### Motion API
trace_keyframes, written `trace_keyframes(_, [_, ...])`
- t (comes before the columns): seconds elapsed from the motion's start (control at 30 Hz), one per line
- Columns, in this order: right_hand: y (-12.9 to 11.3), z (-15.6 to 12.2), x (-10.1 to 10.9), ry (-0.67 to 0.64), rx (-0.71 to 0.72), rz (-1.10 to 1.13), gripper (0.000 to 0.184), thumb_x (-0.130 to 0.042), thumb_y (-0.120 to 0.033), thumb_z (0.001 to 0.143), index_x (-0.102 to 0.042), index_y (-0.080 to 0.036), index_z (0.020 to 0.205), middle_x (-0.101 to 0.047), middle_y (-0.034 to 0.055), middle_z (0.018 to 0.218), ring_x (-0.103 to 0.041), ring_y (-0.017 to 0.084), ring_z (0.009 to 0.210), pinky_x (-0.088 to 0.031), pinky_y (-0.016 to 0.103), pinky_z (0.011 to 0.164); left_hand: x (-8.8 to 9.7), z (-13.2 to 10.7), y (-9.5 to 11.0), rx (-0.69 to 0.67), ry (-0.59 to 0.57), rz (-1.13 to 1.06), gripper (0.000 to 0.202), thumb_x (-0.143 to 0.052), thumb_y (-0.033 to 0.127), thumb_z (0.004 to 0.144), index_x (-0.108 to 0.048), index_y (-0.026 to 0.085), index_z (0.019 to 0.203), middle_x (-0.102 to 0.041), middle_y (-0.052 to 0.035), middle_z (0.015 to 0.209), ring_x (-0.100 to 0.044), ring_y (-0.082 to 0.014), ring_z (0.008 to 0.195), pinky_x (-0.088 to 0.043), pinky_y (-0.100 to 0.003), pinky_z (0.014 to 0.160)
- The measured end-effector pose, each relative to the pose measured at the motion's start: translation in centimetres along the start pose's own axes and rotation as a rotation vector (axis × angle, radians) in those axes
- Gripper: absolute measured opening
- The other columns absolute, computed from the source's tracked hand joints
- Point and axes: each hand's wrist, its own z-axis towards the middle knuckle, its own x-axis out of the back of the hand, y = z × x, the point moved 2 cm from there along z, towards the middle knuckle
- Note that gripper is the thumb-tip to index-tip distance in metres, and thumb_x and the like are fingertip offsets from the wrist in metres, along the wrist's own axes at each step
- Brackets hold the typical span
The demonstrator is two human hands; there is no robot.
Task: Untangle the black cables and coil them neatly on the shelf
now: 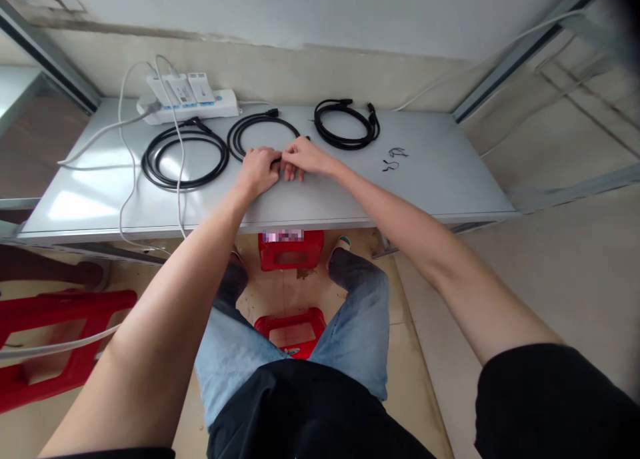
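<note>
Three black coiled cables lie in a row on a grey table (450,185): a left coil (184,153), a middle coil (260,131) and a right coil (345,124). My left hand (259,170) and my right hand (305,159) meet at the near edge of the middle coil. Both hands have their fingers curled and pinched together on that cable. What lies between the fingertips is hidden.
A white power strip (193,102) with white chargers plugged in sits at the back left, its white cords (127,179) trailing over the table's front edge. Two small black twist ties (395,159) lie right of my hands. Red plastic stools (291,249) stand on the floor below.
</note>
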Motion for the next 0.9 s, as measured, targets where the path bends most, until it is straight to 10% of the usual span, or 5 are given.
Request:
trace_keyframes(0.3, [0.5, 1.2, 1.3, 0.095, 0.387, -0.785, 0.022, -0.059, -0.030, 0.107, -0.070, -0.017, 0.094, -0.077, 0.0124, 0.101, -0.072, 0.037, 0.116, -0.053, 0.047, 0.098, -0.2, 0.1, -0.2, -0.022, 0.017, -0.027, 0.032, -0.054, 0.024, 0.096, -0.081, 0.025, 0.112, -0.079, -0.0128, 0.109, -0.065, -0.0370, 0.118, -0.046, -0.048, 0.100])
trace_keyframes(0.9, [-0.2, 0.8, 1.8, -0.010, 0.408, -0.751, 0.023, -0.054, -0.029, 0.106, -0.074, -0.017, 0.103, -0.072, 0.0081, 0.106, -0.069, 0.025, 0.111, -0.052, 0.035, 0.085, -0.8, 0.3, -0.7, 0.028, 0.002, 0.006, 0.032, -0.057, 0.017, 0.088, -0.076, 0.018, 0.114, -0.075, -0.0196, 0.118, -0.064, -0.0389, 0.122, -0.047, -0.048, 0.103])
